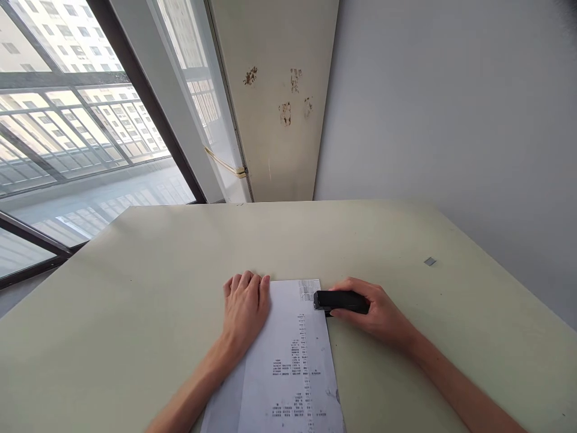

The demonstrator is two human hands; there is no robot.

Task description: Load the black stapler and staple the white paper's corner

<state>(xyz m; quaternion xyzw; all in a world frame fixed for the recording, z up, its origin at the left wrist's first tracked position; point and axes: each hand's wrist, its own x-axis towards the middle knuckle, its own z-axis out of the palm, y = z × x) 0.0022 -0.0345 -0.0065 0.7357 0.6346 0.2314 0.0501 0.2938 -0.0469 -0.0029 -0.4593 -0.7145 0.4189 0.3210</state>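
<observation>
A printed sheet of paper [288, 361] lies on the table, with at least one more sheet showing along its left side. My left hand [246, 307] rests on the paper's upper left edge, its fingers curled over that edge and pressed together. In my right hand [374, 313] is a black stapler [340, 300], gripped between thumb and fingers. The stapler's front end reaches over the paper's right edge near the top corner. Whether its jaws touch the sheets, I cannot tell.
A small grey piece of tape or paper [430, 261] lies on the pale table [180, 252] at the right. Behind the table stand a beige door or panel [274, 150] with rusty patches and a grey wall [451, 120]. Glass windows [81, 150] are at the left.
</observation>
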